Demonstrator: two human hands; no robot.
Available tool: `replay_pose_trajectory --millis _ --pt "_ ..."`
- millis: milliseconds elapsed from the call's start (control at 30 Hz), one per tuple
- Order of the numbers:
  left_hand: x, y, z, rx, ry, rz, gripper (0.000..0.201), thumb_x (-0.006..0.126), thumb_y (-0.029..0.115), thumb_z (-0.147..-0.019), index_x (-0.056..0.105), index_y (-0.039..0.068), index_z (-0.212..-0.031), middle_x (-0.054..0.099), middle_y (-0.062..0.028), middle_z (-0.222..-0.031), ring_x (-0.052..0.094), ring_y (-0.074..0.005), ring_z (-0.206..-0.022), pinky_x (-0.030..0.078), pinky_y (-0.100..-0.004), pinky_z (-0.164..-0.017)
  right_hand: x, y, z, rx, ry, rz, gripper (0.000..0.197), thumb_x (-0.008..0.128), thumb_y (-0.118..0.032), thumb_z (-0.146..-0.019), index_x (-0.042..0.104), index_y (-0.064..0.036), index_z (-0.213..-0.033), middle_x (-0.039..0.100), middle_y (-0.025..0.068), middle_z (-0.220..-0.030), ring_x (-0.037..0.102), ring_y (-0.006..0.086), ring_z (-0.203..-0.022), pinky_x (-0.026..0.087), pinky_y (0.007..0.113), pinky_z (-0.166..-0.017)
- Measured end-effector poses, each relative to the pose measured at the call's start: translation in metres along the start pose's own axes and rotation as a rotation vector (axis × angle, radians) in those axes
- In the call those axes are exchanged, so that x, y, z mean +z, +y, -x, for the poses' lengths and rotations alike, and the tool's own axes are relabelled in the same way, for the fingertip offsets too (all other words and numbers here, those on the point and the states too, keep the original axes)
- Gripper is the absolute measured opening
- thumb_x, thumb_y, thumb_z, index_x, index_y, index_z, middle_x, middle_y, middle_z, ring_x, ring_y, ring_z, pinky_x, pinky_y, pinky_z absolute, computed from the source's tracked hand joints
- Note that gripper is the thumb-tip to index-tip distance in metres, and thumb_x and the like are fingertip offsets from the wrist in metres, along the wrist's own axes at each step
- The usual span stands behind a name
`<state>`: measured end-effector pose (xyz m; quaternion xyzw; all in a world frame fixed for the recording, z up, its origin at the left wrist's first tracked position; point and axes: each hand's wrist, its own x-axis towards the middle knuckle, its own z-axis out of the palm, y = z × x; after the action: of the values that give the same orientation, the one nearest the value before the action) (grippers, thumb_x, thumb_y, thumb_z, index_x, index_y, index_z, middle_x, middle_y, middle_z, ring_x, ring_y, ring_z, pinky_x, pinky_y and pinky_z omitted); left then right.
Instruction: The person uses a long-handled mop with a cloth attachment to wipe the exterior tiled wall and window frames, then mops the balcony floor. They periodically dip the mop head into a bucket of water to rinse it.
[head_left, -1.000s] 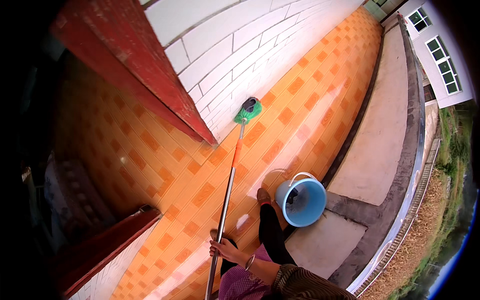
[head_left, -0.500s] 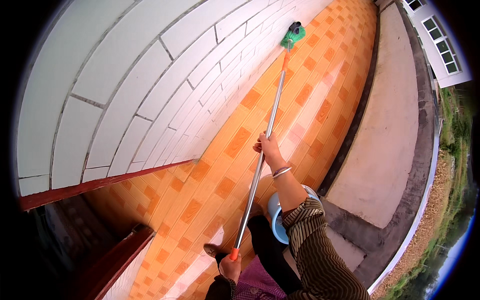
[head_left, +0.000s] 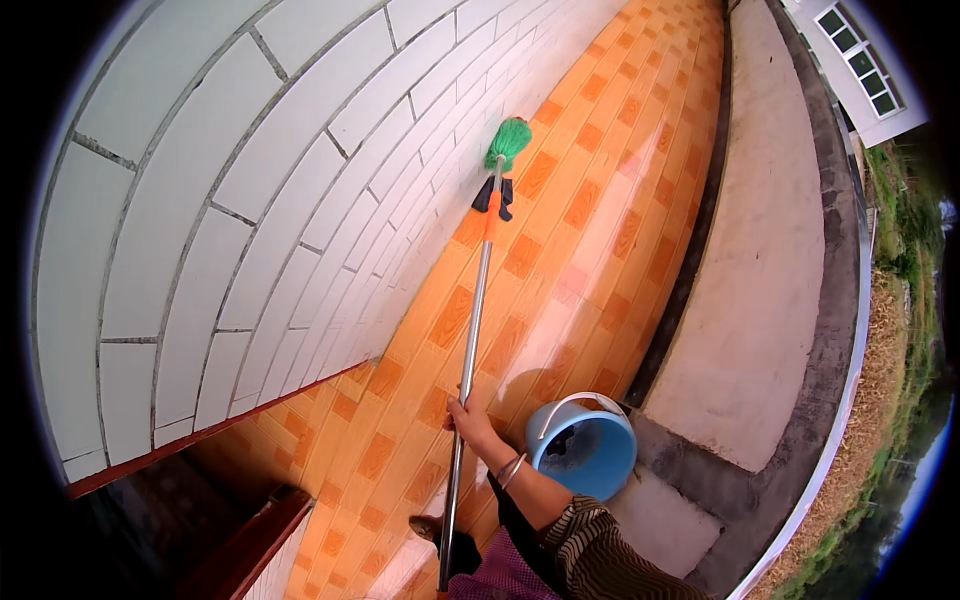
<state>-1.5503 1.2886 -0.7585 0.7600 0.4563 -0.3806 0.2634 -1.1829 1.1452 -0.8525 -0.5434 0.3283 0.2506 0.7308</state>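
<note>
My right hand (head_left: 467, 420), with bracelets at the wrist, is closed round the silver pole of a mop (head_left: 471, 345). The pole runs away from me to an orange socket and a green string head (head_left: 508, 142), which lies on the tiled floor close to the white wall. Just this side of the head, black boot-shaped items (head_left: 504, 200) lie on the floor under and beside the socket. The pole's near end leaves the picture at the lower edge, and my left hand is out of view. Right of my forearm stands a light blue bucket (head_left: 603, 455).
A white brick-patterned wall (head_left: 250, 230) rises on the left, ending at a dark red doorway edge (head_left: 215, 432). On the right runs a pale concrete ledge (head_left: 760, 270) with a dark border. My brown shoe (head_left: 425, 527) is on the orange floor (head_left: 520, 330).
The mop's head and pole have shifted left and nearer, my right hand with them. The black items have come closer along the wall. My left hand has left the picture; the bucket is more exposed.
</note>
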Motion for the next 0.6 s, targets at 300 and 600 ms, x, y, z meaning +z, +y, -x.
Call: replay_pose_trajectory --millis 300,600 --pt "0.035 0.276 -0.043 0.043 -0.208 0.243 0.027 0.073 0.025 -0.079 0.071 0.004 -0.096 0.067 -0.0126 -0.074 0.066 -0.0242 -0.071 0.048 -0.0381 -0.067 -0.105 -0.185 -0.165 -0.213 0.251 0.226 0.061 0.052 -0.016 -0.095 0.013 -0.0095 -0.142 0.057 0.0164 -0.100 0.066 0.0216 -0.072 0.057 0.032 -0.056" --pt "0.044 0.083 0.008 -0.131 -0.097 0.000 0.024 0.076 0.022 -0.070 0.071 0.003 -0.083 0.067 -0.0140 -0.070 0.067 -0.0277 -0.070 0.049 -0.0390 -0.068 -0.071 -0.018 -0.066 -0.382 0.254 0.486 0.075 0.055 -0.017 -0.093 0.006 -0.0042 -0.148 0.056 0.0205 -0.071 0.058 0.0317 -0.063 0.046 0.044 -0.058"
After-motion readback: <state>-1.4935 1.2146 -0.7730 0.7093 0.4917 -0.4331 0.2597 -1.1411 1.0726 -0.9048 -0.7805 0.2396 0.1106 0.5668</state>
